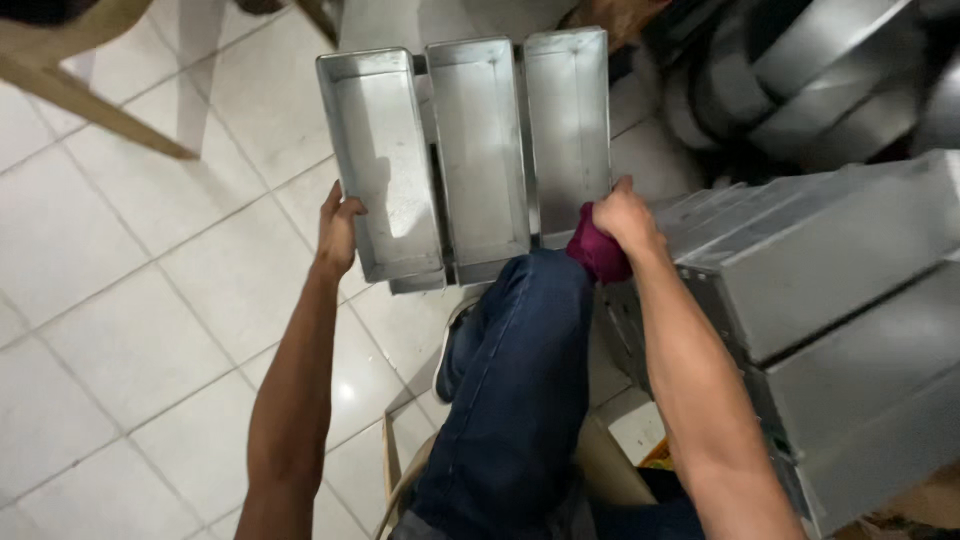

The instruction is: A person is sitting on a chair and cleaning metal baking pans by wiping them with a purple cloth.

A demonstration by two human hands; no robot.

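A joined set of three long metal loaf pans (478, 150) rests against my knee, open sides up. My left hand (338, 232) grips the near left corner of the left pan. My right hand (622, 218) is closed on a crumpled magenta cloth (598, 255) and also touches the near right corner of the right pan. My leg in blue jeans (520, 380) stretches under the pans.
Stacked metal pan sets (830, 300) stand at my right. More metal pans and round tins (800, 70) are piled at the back right. A wooden chair leg (90, 100) crosses the white tiled floor (130, 300) at upper left.
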